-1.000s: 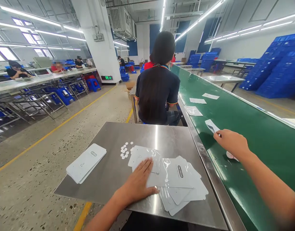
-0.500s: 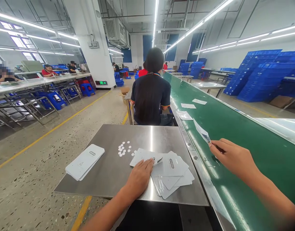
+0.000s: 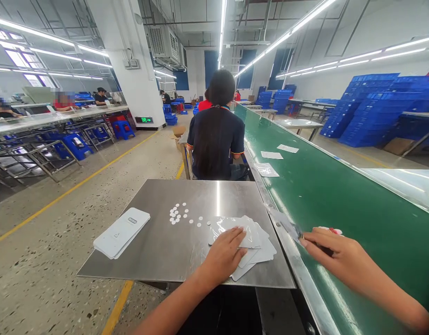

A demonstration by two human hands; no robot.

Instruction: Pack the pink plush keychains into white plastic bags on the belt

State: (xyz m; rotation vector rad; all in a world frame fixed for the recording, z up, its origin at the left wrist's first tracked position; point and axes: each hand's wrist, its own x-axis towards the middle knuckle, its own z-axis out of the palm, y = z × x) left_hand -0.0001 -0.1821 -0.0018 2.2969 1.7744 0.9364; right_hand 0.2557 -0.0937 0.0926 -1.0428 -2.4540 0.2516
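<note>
My left hand (image 3: 226, 253) lies with outstretched fingers on a card in a clear plastic bag (image 3: 251, 235), at the top of a loose pile of white cards (image 3: 261, 255). Over the metal edge of the green belt, my right hand (image 3: 335, 249) pinches a thin plastic-bagged card (image 3: 286, 224), smeared by motion. White round stickers (image 3: 175, 215) are scattered left of the pile. A neater stack of white printed cards (image 3: 121, 232) sits at the left side of the steel table (image 3: 158, 260).
Several flat white packets (image 3: 267, 170) lie on the green conveyor belt (image 3: 340, 200). A red and white item (image 3: 331, 230) shows behind my right hand. A person in a dark shirt (image 3: 216, 139) sits just beyond the table. Blue crates (image 3: 371, 111) are piled at right.
My left hand has slid right onto the pile, taking a bagged card with it. My right hand has lowered slightly, bringing its packet down toward the belt's metal edge.
</note>
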